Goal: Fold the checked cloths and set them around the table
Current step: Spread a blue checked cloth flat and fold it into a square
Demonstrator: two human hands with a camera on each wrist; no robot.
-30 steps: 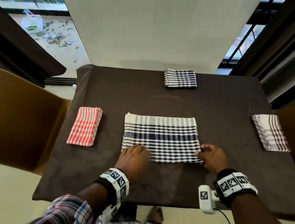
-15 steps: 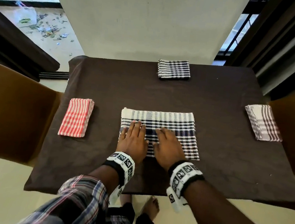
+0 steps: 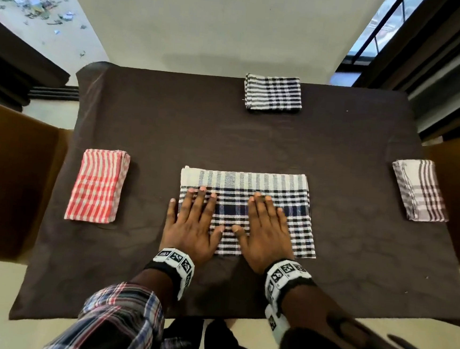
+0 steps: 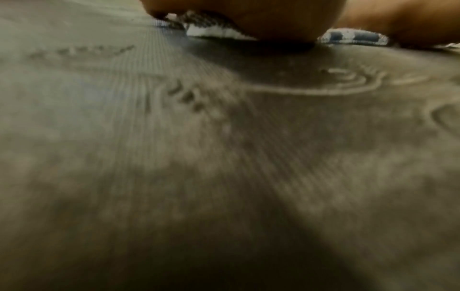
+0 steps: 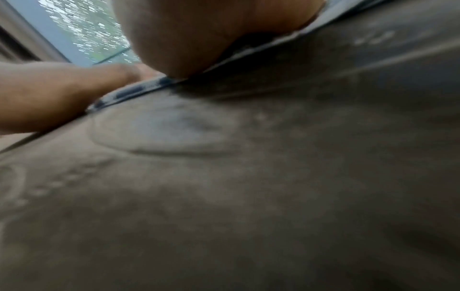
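A navy-and-white checked cloth, folded into a wide rectangle, lies near the front of the dark brown table. My left hand lies flat on its left part, fingers straight and spread. My right hand lies flat on its middle, fingers straight too. Both press down on the cloth. In the wrist views only the heel of each palm and the cloth's near edge show above the tablecloth.
Three folded cloths sit around the table: a red checked one at the left, a black-and-white one at the far edge, a brown-striped one at the right. Brown chairs stand at both sides.
A second ago my hands were at the cloth's near edge, the right at its corner. Both have since come onto the cloth and now lie flat, side by side.
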